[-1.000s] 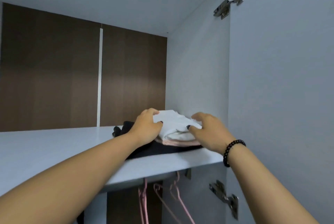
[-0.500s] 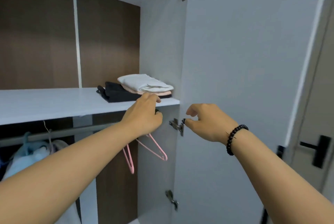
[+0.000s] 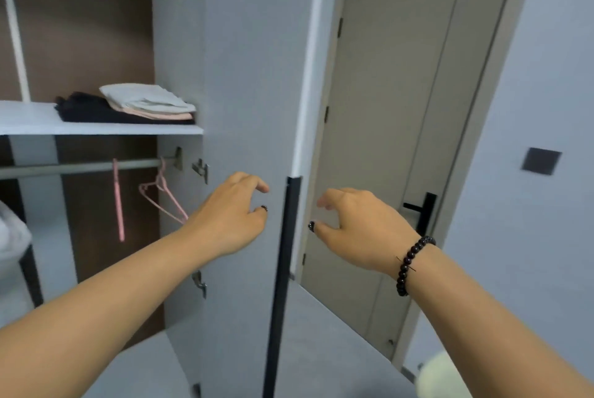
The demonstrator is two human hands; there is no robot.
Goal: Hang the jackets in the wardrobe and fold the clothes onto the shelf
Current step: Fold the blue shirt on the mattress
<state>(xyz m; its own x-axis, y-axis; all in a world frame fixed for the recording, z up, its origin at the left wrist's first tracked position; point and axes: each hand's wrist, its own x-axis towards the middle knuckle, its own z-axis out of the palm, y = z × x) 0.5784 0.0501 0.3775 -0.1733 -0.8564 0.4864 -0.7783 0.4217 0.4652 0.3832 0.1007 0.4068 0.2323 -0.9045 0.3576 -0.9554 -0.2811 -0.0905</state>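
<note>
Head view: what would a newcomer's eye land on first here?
Two bare hands, left hand and right hand, hang empty on either side of the open grey wardrobe door's long black handle. Upper left, a folded white, pink and black clothes stack sits on the white shelf.

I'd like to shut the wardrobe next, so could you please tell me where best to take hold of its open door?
Grip the long black handle strip running down the wardrobe door's free edge. It stands edge-on between both empty hands, so the right hand could wrap it from the right.
</note>
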